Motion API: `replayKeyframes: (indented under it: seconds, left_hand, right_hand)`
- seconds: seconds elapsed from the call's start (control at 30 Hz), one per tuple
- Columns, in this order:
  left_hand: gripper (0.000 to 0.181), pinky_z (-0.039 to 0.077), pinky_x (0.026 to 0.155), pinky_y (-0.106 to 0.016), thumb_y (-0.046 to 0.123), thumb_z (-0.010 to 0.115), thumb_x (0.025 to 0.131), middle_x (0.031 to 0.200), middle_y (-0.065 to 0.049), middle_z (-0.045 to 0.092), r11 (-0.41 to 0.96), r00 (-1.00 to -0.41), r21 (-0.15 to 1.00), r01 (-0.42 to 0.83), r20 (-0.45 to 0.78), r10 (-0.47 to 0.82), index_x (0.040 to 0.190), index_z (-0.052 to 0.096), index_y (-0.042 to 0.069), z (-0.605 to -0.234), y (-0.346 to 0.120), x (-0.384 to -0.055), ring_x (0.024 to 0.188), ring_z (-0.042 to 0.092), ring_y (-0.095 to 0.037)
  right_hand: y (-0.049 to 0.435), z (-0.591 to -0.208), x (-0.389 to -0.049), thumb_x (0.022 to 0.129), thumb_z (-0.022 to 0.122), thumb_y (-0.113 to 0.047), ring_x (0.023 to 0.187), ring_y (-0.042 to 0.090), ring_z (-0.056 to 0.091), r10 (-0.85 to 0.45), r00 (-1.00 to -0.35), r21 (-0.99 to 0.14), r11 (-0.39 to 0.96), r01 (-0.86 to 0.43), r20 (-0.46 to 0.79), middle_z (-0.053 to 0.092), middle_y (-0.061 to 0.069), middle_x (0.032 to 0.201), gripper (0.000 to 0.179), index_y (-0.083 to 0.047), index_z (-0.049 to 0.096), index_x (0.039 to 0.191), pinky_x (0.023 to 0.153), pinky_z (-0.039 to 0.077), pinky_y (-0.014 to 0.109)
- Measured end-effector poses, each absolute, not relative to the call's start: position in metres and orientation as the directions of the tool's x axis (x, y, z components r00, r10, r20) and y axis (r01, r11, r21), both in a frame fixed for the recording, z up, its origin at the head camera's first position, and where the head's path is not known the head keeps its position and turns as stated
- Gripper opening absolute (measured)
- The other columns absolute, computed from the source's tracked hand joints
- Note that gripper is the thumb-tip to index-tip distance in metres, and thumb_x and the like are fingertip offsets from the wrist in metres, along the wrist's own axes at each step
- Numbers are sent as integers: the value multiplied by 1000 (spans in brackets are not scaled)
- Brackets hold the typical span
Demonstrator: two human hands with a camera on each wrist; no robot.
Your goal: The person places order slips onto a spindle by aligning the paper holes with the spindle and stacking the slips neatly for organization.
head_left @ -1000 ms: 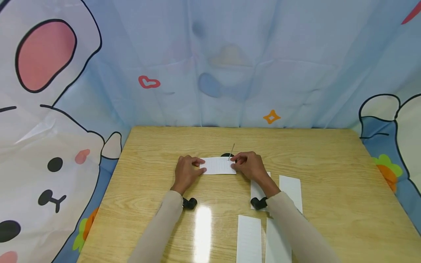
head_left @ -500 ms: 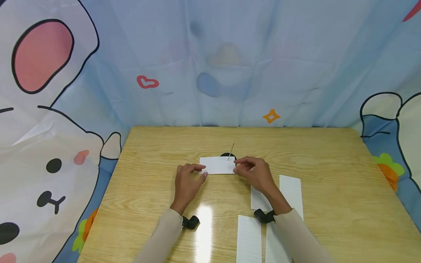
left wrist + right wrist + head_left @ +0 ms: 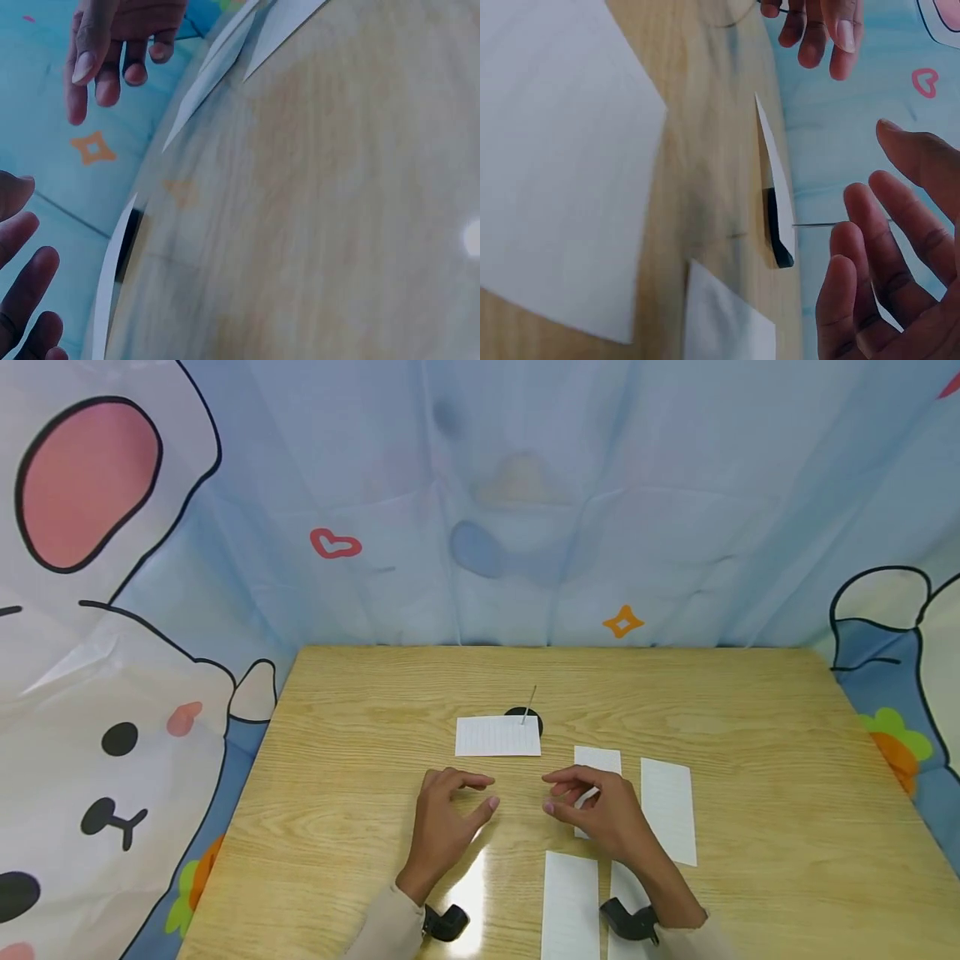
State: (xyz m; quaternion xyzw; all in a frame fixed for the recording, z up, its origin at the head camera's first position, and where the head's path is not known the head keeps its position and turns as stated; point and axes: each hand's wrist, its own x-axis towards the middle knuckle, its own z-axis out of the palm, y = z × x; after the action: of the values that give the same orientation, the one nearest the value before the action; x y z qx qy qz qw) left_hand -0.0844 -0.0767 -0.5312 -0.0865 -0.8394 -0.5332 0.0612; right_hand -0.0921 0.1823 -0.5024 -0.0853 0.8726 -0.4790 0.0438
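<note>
A white ruled paper slip (image 3: 491, 737) lies at the table's middle, its right end pierced by the thin upright rod of a paper spike (image 3: 528, 703). Part of the spike's black round base (image 3: 772, 217) is hidden under the slip. My left hand (image 3: 444, 822) hovers in front of the slip, thumb and fingers apart with nothing between them. To its right, my right hand (image 3: 606, 814) is also free of any object, fingers loosely bent. In the right wrist view the slip slants upward off the base, away from both hands.
Several more white ruled slips lie at the right: one slip (image 3: 597, 759) partly under my right hand, another slip (image 3: 667, 810) beside it, a slip (image 3: 570, 906) nearer the front. The wooden table (image 3: 360, 710) ends at a blue cartoon curtain (image 3: 390, 485).
Both hands have let go of the slip's two ends and drawn back toward the front of the table. The slip stays in place on the spike.
</note>
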Motion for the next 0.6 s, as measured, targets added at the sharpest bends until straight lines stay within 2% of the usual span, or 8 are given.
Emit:
replayKeyframes:
  seconds: [0.17, 0.3, 0.43, 0.6]
  left_hand:
    - [25, 46, 94, -37, 23, 89, 88, 107, 7, 76, 412, -976, 886, 215, 181, 121, 111, 81, 21, -534, -67, -67, 103, 57, -22]
    - [28, 46, 92, -32, 25, 91, 84, 106, 13, 75, 407, -977, 891, 199, 149, 150, 110, 80, 26, -537, -61, -52, 101, 57, -21]
    - [30, 47, 92, -32, 26, 93, 83, 107, 19, 73, 402, -978, 898, 179, 119, 170, 110, 80, 30, -541, -58, -37, 100, 56, -20]
    - [33, 48, 93, -32, 27, 93, 82, 108, 18, 73, 392, -964, 892, 225, 145, 224, 112, 79, 30, -544, -56, -22, 102, 53, -14]
  right_hand:
    - [183, -508, -71, 82, 94, -22, 83, 8, 65, -181, -982, -821, 567, -65, -47, 76, -2, 97, 39, -18, 79, 118, 69, 55, 23]
    - [183, -517, -54, 75, 98, -21, 86, 11, 61, -144, -987, -780, 625, -33, -74, 74, -7, 101, 45, -24, 79, 116, 72, 52, 22]
    - [182, -521, -41, 70, 100, -22, 85, 10, 54, -106, -988, -727, 687, 8, -111, 70, -11, 100, 48, -28, 80, 113, 75, 48, 23]
    - [183, -520, -33, 68, 101, -24, 82, 11, 46, -80, -984, -654, 756, 44, -159, 62, -9, 91, 48, -28, 80, 111, 73, 42, 24]
